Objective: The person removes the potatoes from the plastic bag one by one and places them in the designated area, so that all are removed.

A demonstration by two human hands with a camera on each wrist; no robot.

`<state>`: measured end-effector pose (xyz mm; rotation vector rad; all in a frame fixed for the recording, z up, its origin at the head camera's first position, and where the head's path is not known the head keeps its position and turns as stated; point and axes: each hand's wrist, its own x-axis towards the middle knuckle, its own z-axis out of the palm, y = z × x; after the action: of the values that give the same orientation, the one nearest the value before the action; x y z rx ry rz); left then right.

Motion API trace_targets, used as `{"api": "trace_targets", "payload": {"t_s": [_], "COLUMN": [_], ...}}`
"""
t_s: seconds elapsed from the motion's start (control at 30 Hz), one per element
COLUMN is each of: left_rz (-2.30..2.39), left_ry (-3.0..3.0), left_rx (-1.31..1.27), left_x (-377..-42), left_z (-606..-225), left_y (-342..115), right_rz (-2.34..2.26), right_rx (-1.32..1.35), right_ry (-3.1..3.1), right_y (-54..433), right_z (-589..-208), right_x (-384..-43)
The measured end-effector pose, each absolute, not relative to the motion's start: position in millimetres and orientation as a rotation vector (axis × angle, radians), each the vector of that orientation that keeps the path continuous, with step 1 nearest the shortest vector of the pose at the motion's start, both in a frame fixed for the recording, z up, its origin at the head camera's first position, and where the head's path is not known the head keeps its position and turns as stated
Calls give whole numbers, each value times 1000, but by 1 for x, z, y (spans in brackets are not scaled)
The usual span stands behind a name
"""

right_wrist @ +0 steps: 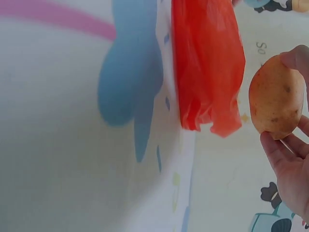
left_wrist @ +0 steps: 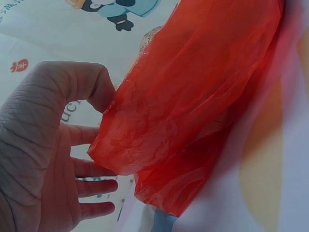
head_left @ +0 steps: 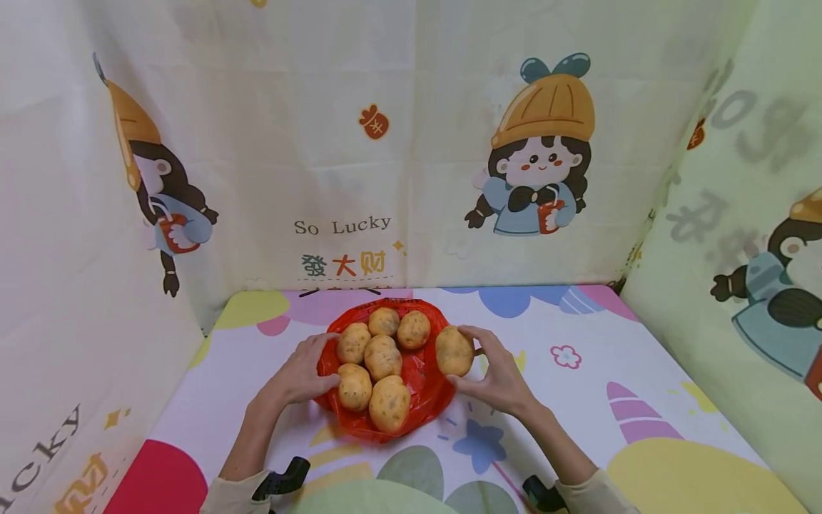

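Observation:
A red plastic bag (head_left: 422,382) lies opened out, its edge rolled down around several potatoes (head_left: 383,357). My left hand (head_left: 307,371) holds the bag's left edge. In the left wrist view, that hand's thumb bends onto the red rim, while the fingertips nearest it pass behind the plastic. Just over the bag's right edge, my right hand (head_left: 497,371) grips a single potato (head_left: 454,351) between thumb and fingers. The right wrist view shows this potato (right_wrist: 276,96) raised beside the red bag (right_wrist: 205,67). Bag plastic hides most of the potatoes in the left wrist view.
The bag rests on a table covered with a colourful printed cloth (head_left: 546,407). Pale cloth walls (head_left: 437,143) with cartoon figures close off the back and both sides. Black wrist straps (head_left: 282,480) sit near both sleeves.

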<state>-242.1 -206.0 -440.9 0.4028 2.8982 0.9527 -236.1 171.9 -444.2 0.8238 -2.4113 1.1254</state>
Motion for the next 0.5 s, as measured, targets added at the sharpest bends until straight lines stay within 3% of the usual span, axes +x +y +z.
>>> {"api": "trace_targets", "payload": {"t_s": [0.5], "left_rz": [943], "left_ry": [2897], "left_rx": [385], "left_x": [-243], "left_z": [-444], "left_y": [-205], "right_rz": [1054], "right_rx": [750], "right_ry": [-2376], "right_y": [203], "right_z": [-451], "right_x": [-257]}}
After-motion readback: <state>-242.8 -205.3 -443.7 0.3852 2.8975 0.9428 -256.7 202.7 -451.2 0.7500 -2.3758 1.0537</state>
